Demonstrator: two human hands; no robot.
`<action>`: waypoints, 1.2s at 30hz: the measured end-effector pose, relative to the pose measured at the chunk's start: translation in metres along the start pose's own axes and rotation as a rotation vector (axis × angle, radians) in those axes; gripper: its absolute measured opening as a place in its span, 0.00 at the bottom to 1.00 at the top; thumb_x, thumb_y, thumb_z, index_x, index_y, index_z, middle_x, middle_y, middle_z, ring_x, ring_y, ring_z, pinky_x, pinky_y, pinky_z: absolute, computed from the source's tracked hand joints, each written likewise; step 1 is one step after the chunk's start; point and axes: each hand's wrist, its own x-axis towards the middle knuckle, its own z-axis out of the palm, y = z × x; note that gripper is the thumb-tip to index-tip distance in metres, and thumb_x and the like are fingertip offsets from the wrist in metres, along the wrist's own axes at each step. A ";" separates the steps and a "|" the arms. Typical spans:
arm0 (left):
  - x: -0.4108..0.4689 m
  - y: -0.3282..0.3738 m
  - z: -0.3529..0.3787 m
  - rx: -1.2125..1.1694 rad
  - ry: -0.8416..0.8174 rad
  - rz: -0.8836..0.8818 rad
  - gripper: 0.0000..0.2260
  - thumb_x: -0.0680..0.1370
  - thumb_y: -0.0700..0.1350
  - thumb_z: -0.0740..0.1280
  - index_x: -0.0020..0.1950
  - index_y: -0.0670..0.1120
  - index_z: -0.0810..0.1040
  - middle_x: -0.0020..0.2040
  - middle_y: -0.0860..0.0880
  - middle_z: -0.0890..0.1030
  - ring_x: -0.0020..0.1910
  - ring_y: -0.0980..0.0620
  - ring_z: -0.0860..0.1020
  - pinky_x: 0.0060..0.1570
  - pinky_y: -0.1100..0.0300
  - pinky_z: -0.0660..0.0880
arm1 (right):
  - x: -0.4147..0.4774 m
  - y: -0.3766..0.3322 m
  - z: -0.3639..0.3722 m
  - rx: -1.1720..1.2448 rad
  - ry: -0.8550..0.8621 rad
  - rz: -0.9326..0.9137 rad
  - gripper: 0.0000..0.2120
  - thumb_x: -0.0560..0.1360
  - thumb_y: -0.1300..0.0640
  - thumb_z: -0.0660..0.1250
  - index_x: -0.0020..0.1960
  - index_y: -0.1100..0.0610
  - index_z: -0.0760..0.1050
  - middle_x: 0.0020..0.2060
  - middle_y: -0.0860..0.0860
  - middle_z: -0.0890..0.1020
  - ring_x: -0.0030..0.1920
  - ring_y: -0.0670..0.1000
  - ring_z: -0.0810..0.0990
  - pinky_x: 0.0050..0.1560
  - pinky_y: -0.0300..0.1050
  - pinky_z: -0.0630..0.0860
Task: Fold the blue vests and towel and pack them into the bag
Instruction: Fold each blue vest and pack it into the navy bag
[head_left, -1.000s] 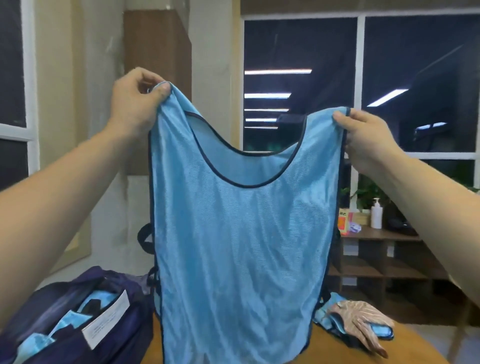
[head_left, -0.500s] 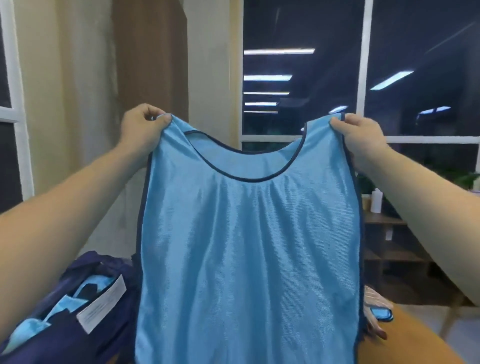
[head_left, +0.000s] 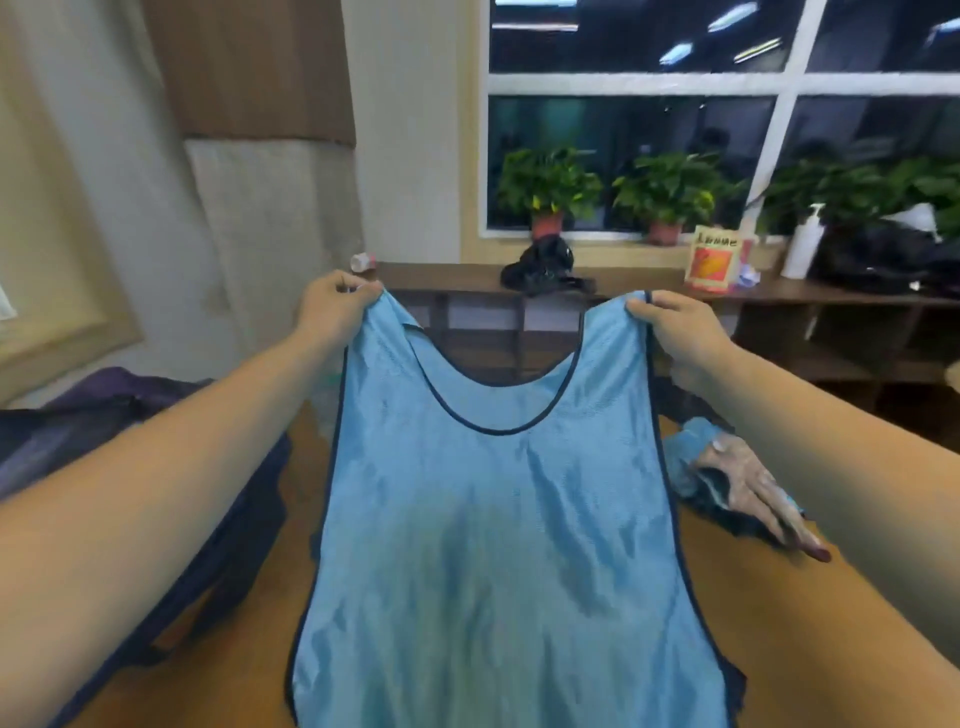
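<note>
A light blue vest (head_left: 498, 545) with dark navy trim stretches out in front of me, its lower part lying over the wooden table (head_left: 810, 639). My left hand (head_left: 332, 309) pinches its left shoulder strap and my right hand (head_left: 675, 327) pinches the right one. The dark navy bag (head_left: 156, 467) sits on the table at the left, under my left forearm. A crumpled blue and beige cloth (head_left: 737, 478) lies at the right, partly hidden by my right arm.
A low wooden shelf unit (head_left: 779, 322) runs along the window behind the table, carrying a black object (head_left: 545, 267), a yellow card (head_left: 714, 257) and a white pump bottle (head_left: 802, 241). Potted plants (head_left: 548, 192) line the sill.
Both hands have come down and forward with the vest, so its lower part now drapes on the table. My view has tilted downward, showing the shelf and plants.
</note>
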 end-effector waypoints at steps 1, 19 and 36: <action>0.003 -0.013 0.009 0.028 -0.011 -0.011 0.09 0.78 0.51 0.76 0.44 0.48 0.82 0.44 0.47 0.84 0.47 0.47 0.82 0.51 0.51 0.78 | 0.005 0.015 0.004 -0.008 -0.010 0.023 0.06 0.82 0.55 0.73 0.47 0.55 0.85 0.45 0.52 0.87 0.48 0.53 0.85 0.45 0.45 0.82; 0.046 -0.163 0.116 0.281 0.098 -0.144 0.15 0.82 0.54 0.69 0.46 0.42 0.79 0.44 0.47 0.82 0.50 0.44 0.81 0.51 0.52 0.74 | 0.105 0.139 0.039 -0.119 0.045 0.303 0.05 0.79 0.57 0.75 0.46 0.55 0.81 0.53 0.57 0.86 0.52 0.56 0.86 0.49 0.49 0.82; 0.027 -0.180 0.113 0.860 -0.391 0.058 0.07 0.79 0.45 0.72 0.44 0.56 0.79 0.50 0.49 0.81 0.45 0.51 0.80 0.46 0.52 0.80 | 0.060 0.162 0.070 -1.232 -0.747 -0.272 0.06 0.81 0.56 0.70 0.54 0.45 0.79 0.51 0.48 0.78 0.51 0.51 0.80 0.54 0.50 0.79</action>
